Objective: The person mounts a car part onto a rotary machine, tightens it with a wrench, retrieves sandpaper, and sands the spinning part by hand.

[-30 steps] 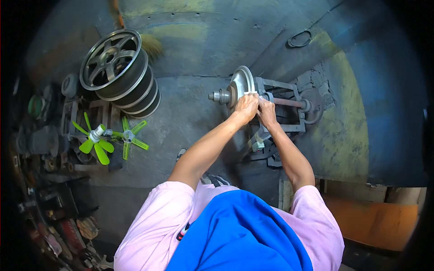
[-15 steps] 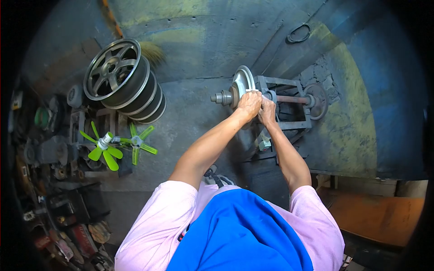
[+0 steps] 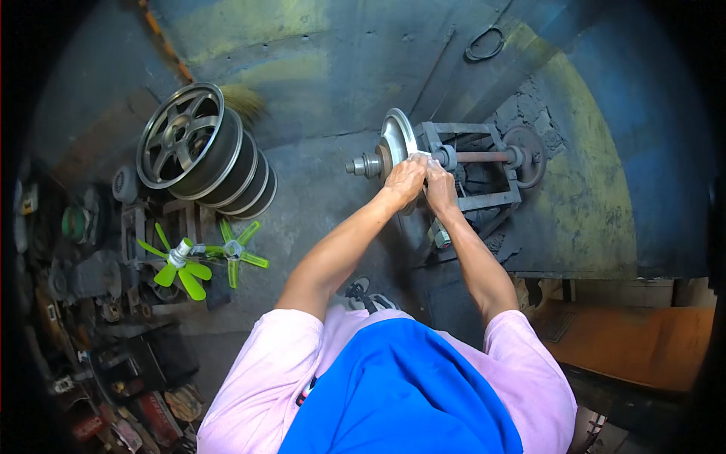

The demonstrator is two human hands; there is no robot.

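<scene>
A silver round metal part [image 3: 398, 135] with a raised rim stands on edge against a brownish wheel [image 3: 386, 161] on a machine spindle. My left hand [image 3: 407, 175] is closed on the near edge of the silver part. Right beside it, my right hand [image 3: 439, 185] is also closed at that edge, with its fingers close to the left ones. Stepped metal collars [image 3: 364, 165] stick out at the spindle's left end. My hands hide the lower part of the silver piece and where it meets the wheel.
A metal machine frame [image 3: 484, 203] with a shaft [image 3: 484, 157] and pulley [image 3: 525, 157] stands to the right. Stacked car rims [image 3: 215, 170] and green fan blades [image 3: 191, 285] are at left. A coiled cable [image 3: 484, 45] hangs on the wall. An orange-brown board [image 3: 628, 340] lies lower right.
The camera view has shifted slightly. Both hands and the silver part sit a little further left in view, and the hands keep their grip.
</scene>
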